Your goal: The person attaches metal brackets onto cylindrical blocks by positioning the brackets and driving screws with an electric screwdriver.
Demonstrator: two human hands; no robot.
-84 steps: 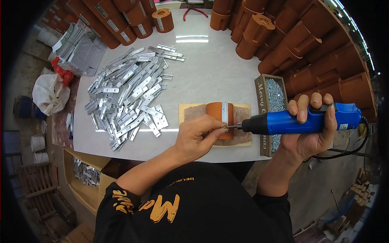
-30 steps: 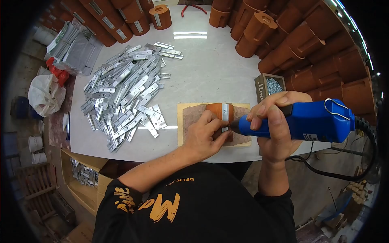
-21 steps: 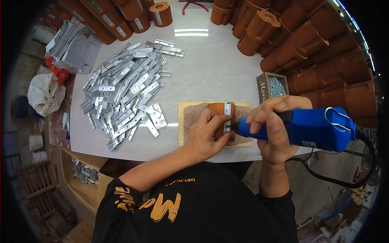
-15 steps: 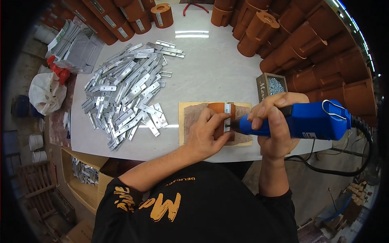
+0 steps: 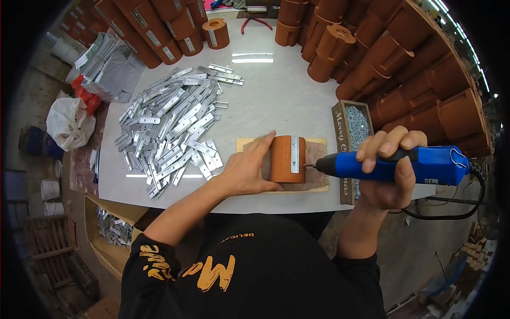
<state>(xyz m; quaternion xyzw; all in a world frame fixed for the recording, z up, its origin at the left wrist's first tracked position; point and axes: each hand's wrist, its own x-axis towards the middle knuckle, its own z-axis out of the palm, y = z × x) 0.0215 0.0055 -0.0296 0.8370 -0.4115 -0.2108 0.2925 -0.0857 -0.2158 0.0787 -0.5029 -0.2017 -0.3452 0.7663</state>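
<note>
A reddish-brown cylinder (image 5: pixel 281 160) lies on its side on a worn brown pad (image 5: pixel 317 159). Along its upper face sits a silver metal strip (image 5: pixel 295 155) with screws or holes in it. My left hand (image 5: pixel 245 169) grips the cylinder from the left, thumb at the near edge and fingers at the far edge. In my right hand (image 5: pixel 391 186) is a blue electric screwdriver (image 5: pixel 438 166), held level with its bit pointing left. The bit tip is just right of the strip, close to the cylinder; whether it touches is unclear.
A wooden box (image 5: pixel 341 154) of small screws (image 5: pixel 357 125) stands beside the right hand. Loose metal strips (image 5: pixel 175 119) form a big pile on the left. Stacked brown cylinders (image 5: pixel 425 106) line the right and back. Red-handled pliers (image 5: pixel 256 22) lie at the back. A black cord (image 5: pixel 478 196) trails right.
The screwdriver has drawn back to the right, off the strip. My left hand has shifted left from the strip to the cylinder's side, uncovering both. The view has shifted slightly.
</note>
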